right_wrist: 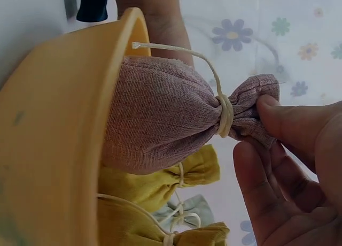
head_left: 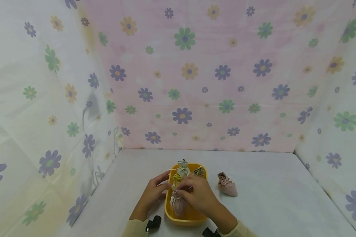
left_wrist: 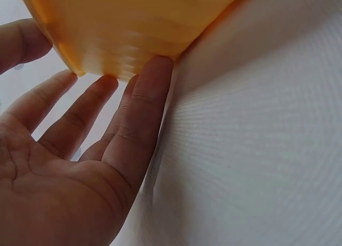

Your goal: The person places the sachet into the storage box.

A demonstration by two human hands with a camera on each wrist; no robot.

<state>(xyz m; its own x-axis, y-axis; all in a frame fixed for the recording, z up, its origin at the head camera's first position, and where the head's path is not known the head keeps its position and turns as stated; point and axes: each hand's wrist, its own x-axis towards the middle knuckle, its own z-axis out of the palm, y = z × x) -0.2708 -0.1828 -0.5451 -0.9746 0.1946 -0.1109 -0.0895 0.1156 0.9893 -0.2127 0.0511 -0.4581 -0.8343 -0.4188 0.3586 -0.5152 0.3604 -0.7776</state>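
Observation:
My right hand pinches the gathered top of a mauve drawstring pouch between thumb and fingers. A pale cord is wound round the pouch's neck, and its lower part sits inside a yellow plastic tub. Against the tub's left outer side rests my left hand, fingers extended; in the left wrist view the fingertips touch the tub's wall. Mustard-yellow pouches and a pale green pouch lie in the tub, with an olive pouch at its far right, partly hidden by my right hand.
Right of the tub, another pinkish pouch lies on its side on the white table. Flower-patterned cloth walls the table at the back and both sides. Black devices are at my wrists.

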